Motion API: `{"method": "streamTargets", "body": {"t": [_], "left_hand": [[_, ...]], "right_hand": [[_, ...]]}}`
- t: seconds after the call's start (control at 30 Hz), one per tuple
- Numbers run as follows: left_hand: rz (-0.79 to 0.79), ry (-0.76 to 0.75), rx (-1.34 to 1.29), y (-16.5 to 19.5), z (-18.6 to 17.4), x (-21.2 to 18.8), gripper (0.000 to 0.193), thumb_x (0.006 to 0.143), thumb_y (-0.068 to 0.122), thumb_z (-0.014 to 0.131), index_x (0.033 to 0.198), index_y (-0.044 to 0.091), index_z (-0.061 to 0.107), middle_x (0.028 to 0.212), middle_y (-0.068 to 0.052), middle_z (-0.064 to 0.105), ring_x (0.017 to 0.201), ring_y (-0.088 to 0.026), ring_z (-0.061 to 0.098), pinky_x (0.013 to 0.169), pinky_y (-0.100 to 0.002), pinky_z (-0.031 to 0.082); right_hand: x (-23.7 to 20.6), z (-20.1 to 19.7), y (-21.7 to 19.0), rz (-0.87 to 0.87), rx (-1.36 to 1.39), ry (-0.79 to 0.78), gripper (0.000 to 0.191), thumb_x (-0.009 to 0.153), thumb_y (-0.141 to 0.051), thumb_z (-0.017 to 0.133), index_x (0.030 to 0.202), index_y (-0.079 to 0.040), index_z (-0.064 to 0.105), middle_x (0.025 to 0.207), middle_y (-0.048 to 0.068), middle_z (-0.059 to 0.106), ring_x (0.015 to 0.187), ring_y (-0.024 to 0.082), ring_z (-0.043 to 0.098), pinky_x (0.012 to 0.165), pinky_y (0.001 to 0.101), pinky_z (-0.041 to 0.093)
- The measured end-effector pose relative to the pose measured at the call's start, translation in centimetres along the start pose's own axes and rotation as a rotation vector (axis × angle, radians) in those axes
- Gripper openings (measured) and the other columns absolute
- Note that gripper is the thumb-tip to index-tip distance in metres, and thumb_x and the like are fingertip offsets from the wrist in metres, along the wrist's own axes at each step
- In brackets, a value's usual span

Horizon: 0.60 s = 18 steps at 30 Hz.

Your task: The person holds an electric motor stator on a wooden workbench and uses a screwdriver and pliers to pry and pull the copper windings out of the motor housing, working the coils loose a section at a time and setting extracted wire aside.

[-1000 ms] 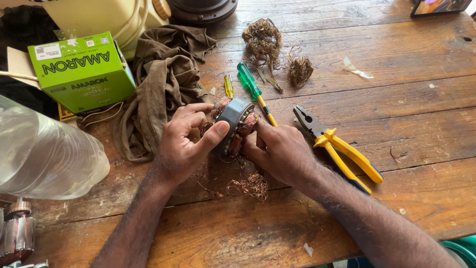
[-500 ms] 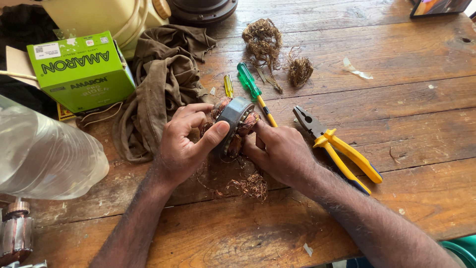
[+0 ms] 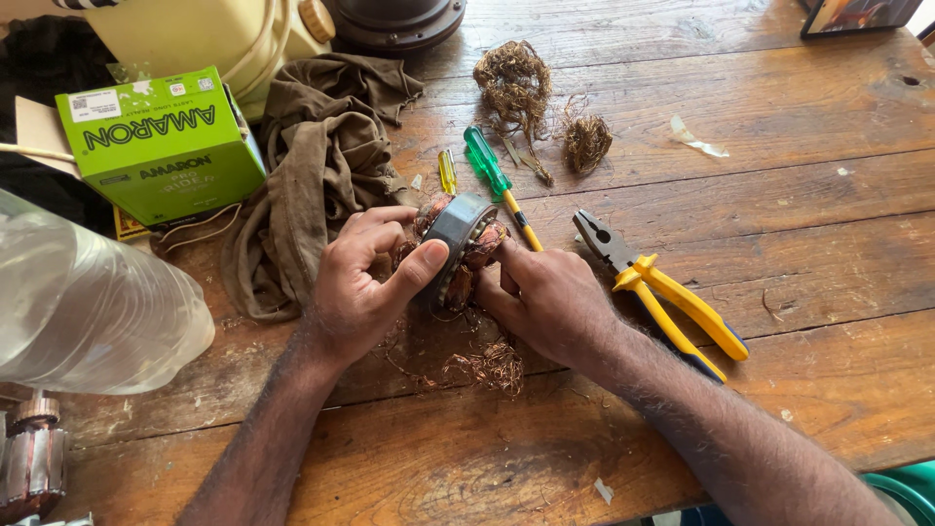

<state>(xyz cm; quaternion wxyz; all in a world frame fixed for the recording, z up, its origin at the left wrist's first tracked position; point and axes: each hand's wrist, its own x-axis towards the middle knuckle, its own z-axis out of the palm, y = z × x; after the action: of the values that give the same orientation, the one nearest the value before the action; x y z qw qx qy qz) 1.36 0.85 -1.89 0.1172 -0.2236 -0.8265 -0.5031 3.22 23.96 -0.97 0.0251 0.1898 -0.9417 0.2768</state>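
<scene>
The motor stator is gripped by the left hand, thumb over its rim; the right hand is curled closed against its right side.

Wooden desk, worn planks. On it: green cardboard box; crumpled brown cloth; clear plastic bottle lying at left edge; green-handled screwdriver; yellow-handled pliers; two tangled wire clumps; loose copper wire scraps; motor rotor, lower left corner.
</scene>
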Motion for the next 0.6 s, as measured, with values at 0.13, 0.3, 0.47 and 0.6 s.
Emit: {"method": "streamTargets", "body": {"t": [0.13, 0.3, 0.47, 0.6], "left_hand": [[-0.014, -0.007, -0.008, -0.11, 0.08, -0.08, 0.056, 0.095, 0.054, 0.067, 0.074, 0.002, 0.067, 0.117, -0.02, 0.072, 0.124, -0.028, 0.065, 0.099, -0.041, 0.052], [0.003, -0.015, 0.003, -0.26, 0.02, -0.05, 0.057, 0.097, 0.055, 0.066, 0.076, 0.002, 0.069, 0.114, -0.021, 0.072, 0.128, -0.03, 0.063, 0.102, -0.042, 0.05], [-0.018, -0.016, -0.023, -0.29, 0.1, -0.13, 0.056, 0.096, 0.055, 0.066, 0.08, 0.002, 0.071, 0.121, -0.02, 0.071, 0.125, -0.029, 0.063, 0.101, -0.042, 0.051], [-0.025, -0.019, -0.019, -0.3, 0.13, -0.09, 0.055, 0.095, 0.055, 0.066, 0.08, 0.002, 0.07, 0.121, -0.02, 0.071, 0.125, -0.029, 0.063, 0.102, -0.042, 0.05]], "right_hand": [[-0.03, 0.01, 0.05, -0.024, 0.013, 0.008, 0.02, 0.095, -0.028, 0.062, 0.099, -0.009, 0.059, 0.065, 0.015, 0.066, 0.066, 0.04, 0.069, 0.06, 0.0534, 0.053], [0.02, 0.02, 0.11, -0.019, 0.01, 0.003, 0.02, 0.095, -0.028, 0.061, 0.098, -0.009, 0.058, 0.065, 0.015, 0.066, 0.067, 0.039, 0.069, 0.061, 0.0528, 0.054], [-0.03, 0.01, 0.1, -0.021, 0.01, -0.001, 0.021, 0.096, -0.029, 0.061, 0.098, -0.009, 0.059, 0.066, 0.016, 0.066, 0.067, 0.04, 0.069, 0.061, 0.0529, 0.054], [-0.02, -0.07, 0.09, -0.026, 0.012, -0.003, 0.021, 0.096, -0.029, 0.061, 0.1, -0.008, 0.059, 0.066, 0.016, 0.066, 0.068, 0.04, 0.069, 0.062, 0.0535, 0.054]]}}
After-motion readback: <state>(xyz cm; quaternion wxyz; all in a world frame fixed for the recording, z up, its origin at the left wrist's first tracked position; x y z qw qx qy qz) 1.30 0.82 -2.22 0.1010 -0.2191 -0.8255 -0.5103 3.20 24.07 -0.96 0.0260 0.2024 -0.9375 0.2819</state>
